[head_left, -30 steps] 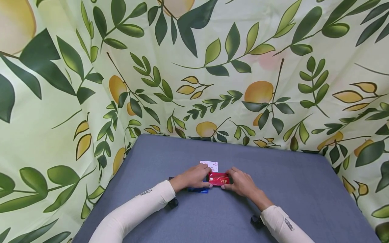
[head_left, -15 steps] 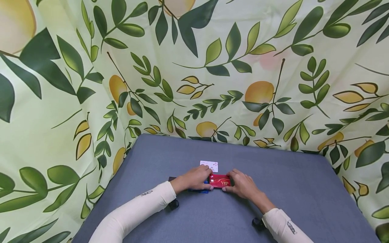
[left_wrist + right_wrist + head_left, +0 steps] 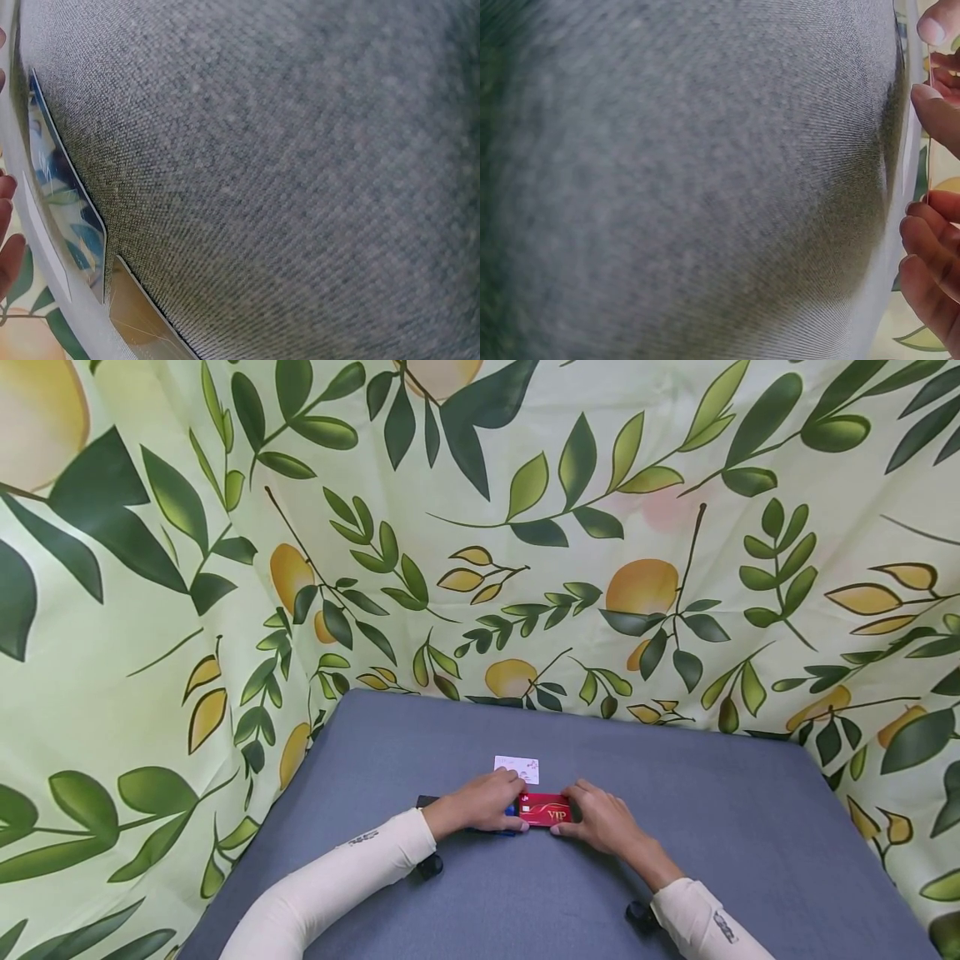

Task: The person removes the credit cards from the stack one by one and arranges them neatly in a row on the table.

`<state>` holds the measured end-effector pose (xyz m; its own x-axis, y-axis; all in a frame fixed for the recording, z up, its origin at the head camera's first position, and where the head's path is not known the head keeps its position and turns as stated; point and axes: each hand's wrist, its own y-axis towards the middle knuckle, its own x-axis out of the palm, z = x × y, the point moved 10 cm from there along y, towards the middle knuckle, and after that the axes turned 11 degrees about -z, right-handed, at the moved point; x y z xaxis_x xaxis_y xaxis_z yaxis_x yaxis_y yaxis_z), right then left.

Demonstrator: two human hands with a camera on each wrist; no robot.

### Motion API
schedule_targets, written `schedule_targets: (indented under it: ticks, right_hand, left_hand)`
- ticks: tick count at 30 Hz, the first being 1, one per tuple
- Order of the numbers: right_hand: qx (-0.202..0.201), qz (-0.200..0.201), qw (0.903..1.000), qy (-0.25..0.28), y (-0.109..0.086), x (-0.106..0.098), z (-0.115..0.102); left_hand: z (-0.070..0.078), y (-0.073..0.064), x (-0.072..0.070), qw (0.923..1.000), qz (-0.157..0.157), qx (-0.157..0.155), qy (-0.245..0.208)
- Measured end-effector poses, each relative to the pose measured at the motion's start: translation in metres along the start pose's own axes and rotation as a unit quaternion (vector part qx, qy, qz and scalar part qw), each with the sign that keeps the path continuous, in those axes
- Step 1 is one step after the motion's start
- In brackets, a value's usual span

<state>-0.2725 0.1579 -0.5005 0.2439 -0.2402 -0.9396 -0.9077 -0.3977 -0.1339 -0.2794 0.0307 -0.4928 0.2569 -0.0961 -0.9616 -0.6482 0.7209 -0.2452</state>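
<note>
In the head view, a red card [image 3: 545,809] with "VIP" in gold letters is held flat by both hands. My left hand [image 3: 489,800] pinches its left end between thumb and fingers. The right end is gripped the same way by my right hand [image 3: 603,817]. Seen edge-on in the right wrist view, the card [image 3: 929,157] shows as a thin line between the fingertips, raised over the table. Below and beside the left hand lies a blue card [image 3: 504,832], mostly covered. A white card with pink flowers [image 3: 517,767] lies just beyond the hands.
A dark card [image 3: 426,801] pokes out behind the left wrist. Two cards lie on the grey tabletop [image 3: 285,180] in the left wrist view, a shiny one [image 3: 75,210] and a brownish one [image 3: 146,315]. A leaf-patterned cloth [image 3: 465,635] hangs behind the table.
Both hands have brought the red card slightly nearer to me and a little to the right. The white card stays where it was.
</note>
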Motion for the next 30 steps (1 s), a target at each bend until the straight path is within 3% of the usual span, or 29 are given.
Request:
schedule_targets:
  ticks: [19, 30]
  right_hand:
    - [-0.005, -0.005, 1.0, 0.005, -0.004, 0.0022, 0.0015]
    - [0.0, -0.014, 0.9999, 0.01, -0.006, 0.0049, 0.003]
  left_hand:
    - [0.0032, 0.0001, 0.0031, 0.9999, 0.003, 0.013, 0.003]
    - [0.0041, -0.0006, 0.0059, 0.9999, -0.011, 0.002, -0.008]
